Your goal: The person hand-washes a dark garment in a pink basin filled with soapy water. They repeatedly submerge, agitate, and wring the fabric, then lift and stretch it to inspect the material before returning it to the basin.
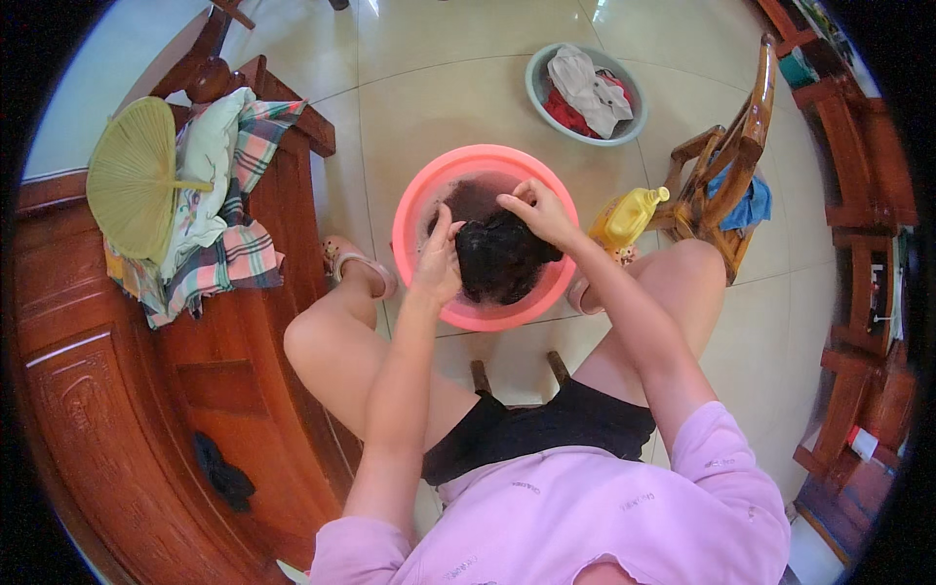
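A wet black garment (501, 263) hangs between my hands over a pink plastic basin (486, 319). My left hand (440, 256) pinches its left edge, thumb pointing up. At its upper right, my right hand (537, 212) grips the cloth with bent fingers. The lower part of the garment is down inside the basin. Dark, sudsy water (472, 199) shows behind it, with foam along the basin's inner wall. Whatever lies under the water is hidden.
Beyond the basin stands a pale blue basin (537, 110) of red and grey clothes (585, 84). A yellow detergent bottle (625, 219) is beside my right foot, near a wooden chair (720, 175). On the left, a wooden bench (219, 365) bears a palm-leaf fan (139, 183) and plaid cloth (227, 256).
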Demonstrator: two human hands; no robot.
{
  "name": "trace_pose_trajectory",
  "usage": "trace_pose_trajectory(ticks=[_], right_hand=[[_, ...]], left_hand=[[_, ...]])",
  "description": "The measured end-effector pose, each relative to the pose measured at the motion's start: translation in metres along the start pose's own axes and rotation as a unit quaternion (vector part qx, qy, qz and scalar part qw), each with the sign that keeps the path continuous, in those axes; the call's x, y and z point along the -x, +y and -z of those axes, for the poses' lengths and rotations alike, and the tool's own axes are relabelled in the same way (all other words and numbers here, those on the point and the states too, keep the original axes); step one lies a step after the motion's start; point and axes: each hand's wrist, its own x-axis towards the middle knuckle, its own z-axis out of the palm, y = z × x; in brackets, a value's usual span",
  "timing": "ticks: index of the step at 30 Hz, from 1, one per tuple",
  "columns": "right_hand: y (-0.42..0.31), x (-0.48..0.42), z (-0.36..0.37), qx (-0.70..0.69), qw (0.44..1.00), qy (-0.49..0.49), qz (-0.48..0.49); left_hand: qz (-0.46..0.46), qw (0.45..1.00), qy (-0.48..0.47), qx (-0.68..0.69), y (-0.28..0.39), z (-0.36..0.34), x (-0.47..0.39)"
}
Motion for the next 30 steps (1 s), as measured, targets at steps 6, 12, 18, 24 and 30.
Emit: trace_pose_trajectory(ticks=[6, 12, 18, 24, 30], right_hand=[[-0.035, 0.023, 0.036, 0.069, 0.938, -0.34, 0.003], [0.013, 0.014, 0.042, 0.202, 0.86, -0.445, -0.146], [0.053, -0.049, 0.007, -0.269, 0.935, -0.154, -0.174], [0.051, -0.044, -0.077, 0.227, 0.966, -0.085, -0.088], [0.094, -0.047, -0.088, 0.391, 0.916, -0.008, -0.088]], left_hand=[[-0.079, 0.94, -0.006, -0.333, 0.01, 0.021, 0.01], [-0.025, 0.894, 0.102, -0.435, 0.011, 0.053, 0.001], [-0.18, 0.942, 0.168, -0.226, 0.013, 0.07, -0.044], [-0.307, 0.712, 0.287, -0.563, -0.035, 0.099, -0.105], [-0.108, 0.66, 0.274, -0.691, -0.057, 0.095, -0.111]])
